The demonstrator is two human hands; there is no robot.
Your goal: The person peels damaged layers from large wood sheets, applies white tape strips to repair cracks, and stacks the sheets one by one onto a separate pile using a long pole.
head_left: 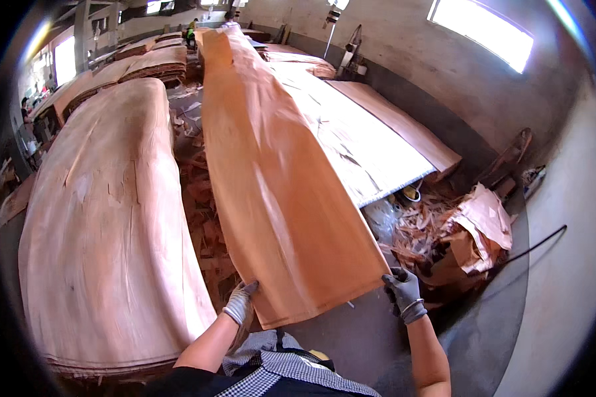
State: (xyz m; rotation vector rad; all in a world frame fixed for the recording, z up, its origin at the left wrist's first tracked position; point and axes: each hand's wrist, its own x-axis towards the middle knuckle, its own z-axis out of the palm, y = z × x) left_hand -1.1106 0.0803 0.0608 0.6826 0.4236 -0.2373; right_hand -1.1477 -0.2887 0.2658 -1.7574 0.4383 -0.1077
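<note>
A long, thin sheet of reddish-brown wood veneer (285,218) stretches away from me, lifted and rippling. My left hand (240,303), in a grey-white glove, pinches its near left corner. At the near right corner my right hand (404,294), in a grey glove, grips the edge. The far end of the sheet rises near a person (230,21), mostly hidden behind it; whether that person holds it I cannot tell. Close on my left lies a tall stack of veneer sheets (106,218), its top surface wrinkled and cracked.
Right of the sheet stands a pale, brightly lit work table (371,149) with veneer behind it. Veneer scraps (202,218) litter the floor between stack and sheet. A scrap heap (477,228) and a thin black rod (536,243) lie near the right wall. More veneer stacks (152,63) line the back left.
</note>
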